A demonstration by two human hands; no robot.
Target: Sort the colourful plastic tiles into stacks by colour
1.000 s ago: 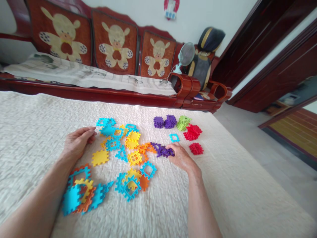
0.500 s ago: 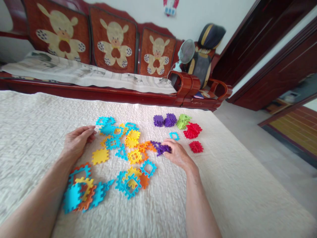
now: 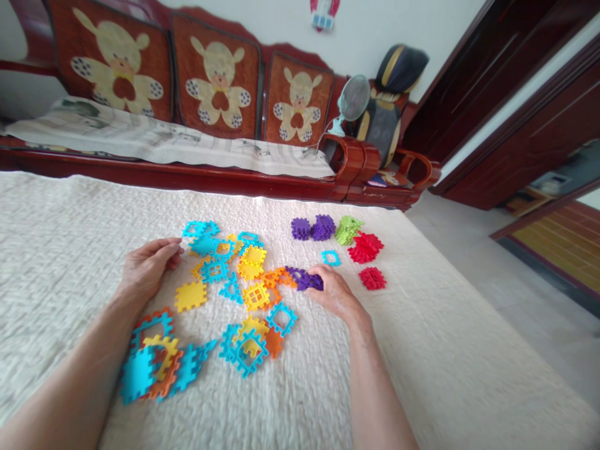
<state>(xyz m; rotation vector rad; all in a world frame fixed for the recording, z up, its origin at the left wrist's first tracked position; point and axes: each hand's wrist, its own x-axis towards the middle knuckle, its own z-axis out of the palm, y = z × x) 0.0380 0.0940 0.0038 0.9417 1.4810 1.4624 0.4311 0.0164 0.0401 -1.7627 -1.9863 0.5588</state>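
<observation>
My right hand (image 3: pixel 338 295) has its thumb and fingers closed on several purple interlocking tiles (image 3: pixel 300 279), low over the cloth, beside orange tiles (image 3: pixel 277 277). My left hand (image 3: pixel 150 265) rests at the left of the mixed pile, thumb and fingers curled together, with nothing visible in them. Nearest to it are blue tiles (image 3: pixel 202 244) and a solid yellow tile (image 3: pixel 191 295). A yellow window tile (image 3: pixel 255 297) and a blue triangle tile (image 3: pixel 230 288) lie between the hands. Closer to me sit two clusters, one with a blue frame tile (image 3: pixel 252 365), another with a solid blue tile (image 3: pixel 138 374).
Beyond my right hand are purple stacks (image 3: pixel 323 227), a green stack (image 3: pixel 347 230), red stacks (image 3: pixel 365 247) and a lone blue frame (image 3: pixel 330 257). All lie on a white quilted cloth (image 3: pixel 435 350). A wooden sofa (image 3: pixel 262 181) and a small fan (image 3: pixel 354 98) stand behind.
My right hand has opened its grip slightly around the purple tiles, which now lie flatter. My left hand stays in place.
</observation>
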